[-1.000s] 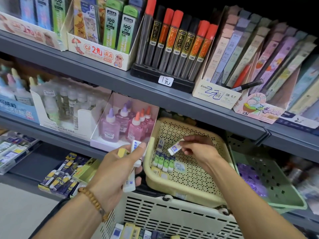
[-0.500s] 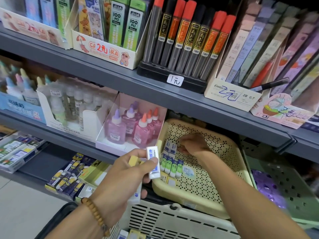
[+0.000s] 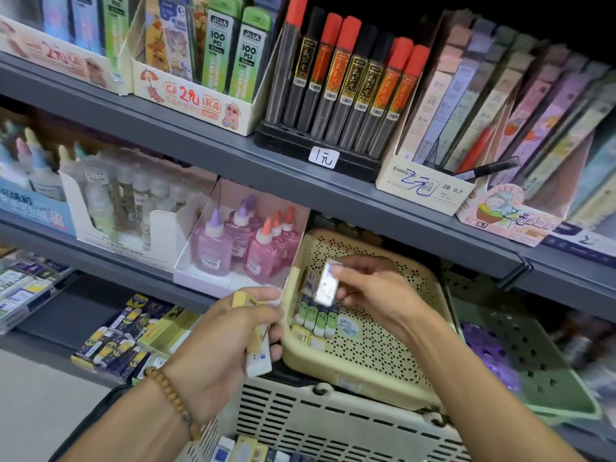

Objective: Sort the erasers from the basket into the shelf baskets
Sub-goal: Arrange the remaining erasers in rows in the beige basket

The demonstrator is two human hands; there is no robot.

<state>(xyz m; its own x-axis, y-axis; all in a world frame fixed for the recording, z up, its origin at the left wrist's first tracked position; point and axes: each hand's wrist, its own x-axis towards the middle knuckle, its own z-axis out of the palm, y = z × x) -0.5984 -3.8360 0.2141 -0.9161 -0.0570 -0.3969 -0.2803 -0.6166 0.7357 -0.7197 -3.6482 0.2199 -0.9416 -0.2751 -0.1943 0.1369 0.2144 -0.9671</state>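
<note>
white blue-printed eraser (image 3: 326, 285) pinched in right hand (image 3: 373, 291).

The eraser (image 3: 326, 285) in my right hand (image 3: 373, 295) is a blur, so I cannot read its label. My left hand (image 3: 230, 341) covers most of the erasers (image 3: 258, 356) it holds. The white basket (image 3: 333, 425) is cut off at the bottom edge. The green basket (image 3: 533, 361) and the purple things (image 3: 483, 345) inside it are too blurry to name. The bottles (image 3: 126, 198) on the left shelf are fuzzy too.
</note>
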